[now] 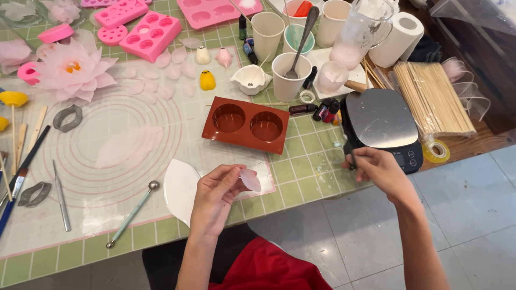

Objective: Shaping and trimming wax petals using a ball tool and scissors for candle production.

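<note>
Pink petal [250, 180] pinched by left fingers [228, 180]; right hand [376, 167] curled, contents hidden.

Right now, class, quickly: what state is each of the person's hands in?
Left hand: closed on a pale pink petal, pinched at the fingertips.
Right hand: closed beside the kitchen scale; what it grips cannot be told.

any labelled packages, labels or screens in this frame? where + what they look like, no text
Kitchen scale: right table edge, by the right hand; black body, shiny steel platform, small front panel with buttons, display unclear.
Small dropper bottles: left of the scale; dark, coloured labels.
More small bottles: behind the brown two-cavity mould, near the cups; dark, blue label.
</note>
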